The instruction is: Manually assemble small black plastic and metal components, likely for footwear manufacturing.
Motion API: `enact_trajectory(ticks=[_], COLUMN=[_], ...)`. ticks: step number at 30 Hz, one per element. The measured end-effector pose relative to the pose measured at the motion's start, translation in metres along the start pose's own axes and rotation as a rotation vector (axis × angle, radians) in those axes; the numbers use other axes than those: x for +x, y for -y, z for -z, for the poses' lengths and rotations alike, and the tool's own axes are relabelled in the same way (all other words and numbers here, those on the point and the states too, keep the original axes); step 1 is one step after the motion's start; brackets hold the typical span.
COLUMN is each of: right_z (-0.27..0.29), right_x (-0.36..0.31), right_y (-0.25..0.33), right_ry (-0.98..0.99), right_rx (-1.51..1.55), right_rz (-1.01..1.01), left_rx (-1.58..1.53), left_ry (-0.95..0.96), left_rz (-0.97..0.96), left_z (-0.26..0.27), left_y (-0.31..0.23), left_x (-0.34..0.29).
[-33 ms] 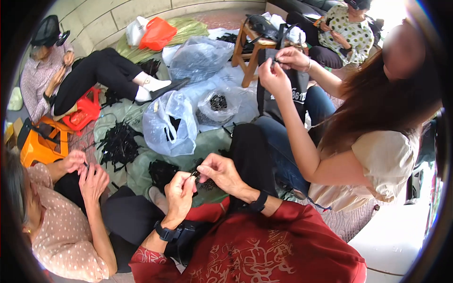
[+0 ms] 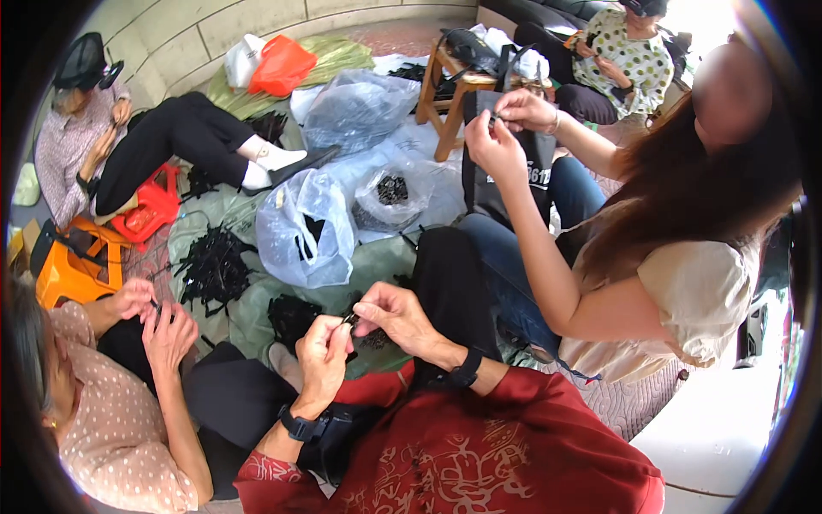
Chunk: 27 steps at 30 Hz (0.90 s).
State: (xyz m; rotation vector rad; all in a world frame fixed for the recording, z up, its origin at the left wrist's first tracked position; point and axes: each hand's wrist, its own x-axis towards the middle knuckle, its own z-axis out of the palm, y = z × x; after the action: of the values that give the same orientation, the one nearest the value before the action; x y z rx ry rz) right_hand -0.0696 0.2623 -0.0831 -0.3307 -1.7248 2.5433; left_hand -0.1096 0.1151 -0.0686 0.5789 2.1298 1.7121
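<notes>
From the head view: pinching a small dark piece [image 2: 350, 319] between thumb and fingertips of both the left hand [image 2: 322, 355] and the right hand [image 2: 396, 315], in front of the red shirt [image 2: 419, 437] and above the green sheet [image 2: 384, 260]. Hard to make out the piece's shape, with most of it covered by the fingers. Impossible to see all of the small parts [image 2: 374, 340] on the sheet past the right hand, or the far side of the black heap [image 2: 291, 319] past the left. Cut off at the left rim: a co-worker in a dotted top [image 2: 128, 420], with fingertips around something thin and dark. Among containers: a pale clear bag [image 2: 278, 218], open-mouthed, with something black inside; just right of it, a smaller clear bag [image 2: 419, 195] with many small dark parts in it; behind both, a bluish bag [image 2: 364, 111], too hazy for telling its contents. Farther back: a red-orange bag [image 2: 287, 67] beside a white bag [image 2: 242, 56], insides hidden. Near the wooden stool [image 2: 449, 124]: a black tote [image 2: 481, 163], upright, contents out of sight.
</notes>
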Motion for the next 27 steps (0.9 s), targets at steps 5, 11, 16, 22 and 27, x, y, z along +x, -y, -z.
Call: enact_trajectory(ticks=[5, 11, 16, 22, 27], right_z=[0.003, 0.008, 0.008, 0.005, -0.003], right_x=[0.003, 0.001, 0.005, 0.011, 0.005], right_y=[0.01, 0.014, 0.005, 0.003, 0.004], right_ry=[0.056, 0.128, 0.107, 0.109, 0.067], right_rx=[-0.104, -0.219, -0.165, -0.133, -0.23], right_rz=[0.095, 0.177, 0.18, 0.138, 0.192], left_rx=[-0.363, -0.558, -0.604, -0.545, -0.458], left_ry=[0.159, 0.321, 0.3, 0.271, 0.198], left_rz=[0.202, 0.217, 0.28, 0.29, 0.316], left_z=[0.006, 0.008, 0.003, 0.006, 0.006], left_y=[-0.001, 0.009, 0.009, 0.005, -0.001], left_x=[0.009, 0.019, 0.02, 0.022, 0.014])
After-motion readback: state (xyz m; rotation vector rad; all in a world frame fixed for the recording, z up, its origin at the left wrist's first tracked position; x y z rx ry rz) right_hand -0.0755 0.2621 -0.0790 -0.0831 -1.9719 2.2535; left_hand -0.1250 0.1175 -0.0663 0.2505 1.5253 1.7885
